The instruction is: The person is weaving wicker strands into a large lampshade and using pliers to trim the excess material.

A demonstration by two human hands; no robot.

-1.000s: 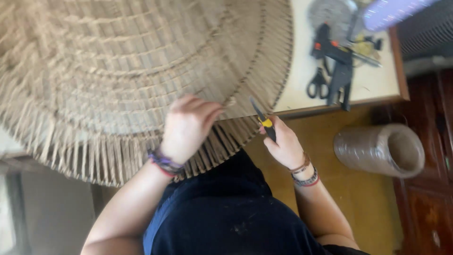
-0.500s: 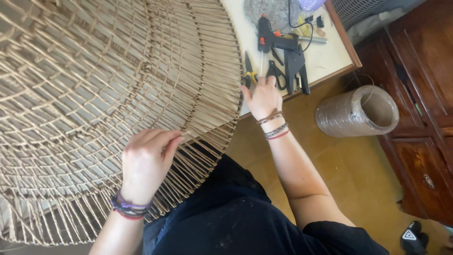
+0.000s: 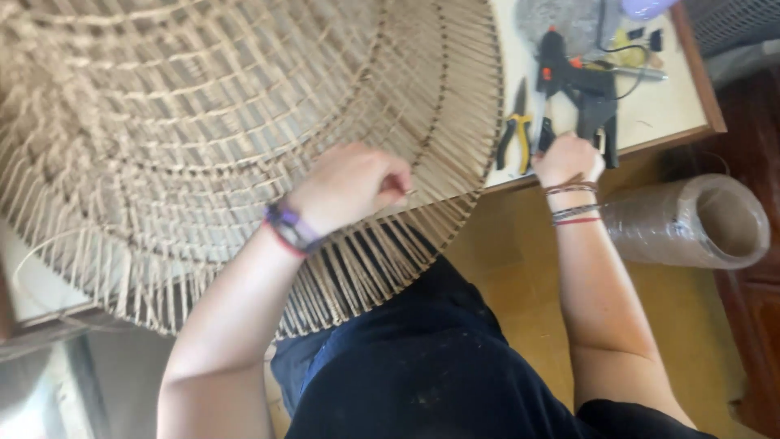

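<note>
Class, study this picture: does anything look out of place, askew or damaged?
Mostly orderly. One oddity: a roll of clear film lies on its side on the floor beside the table, not upright. The woven shade looks unfinished, with loose spoke ends at its rim, not damaged.

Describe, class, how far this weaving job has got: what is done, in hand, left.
Done: most of the round woven frame carries woven rows. In hand: the left hand pinches near its rim; the right hand reaches among tools on the table beside the pliers. Left: spoke ends at the rim remain unwoven.
</note>
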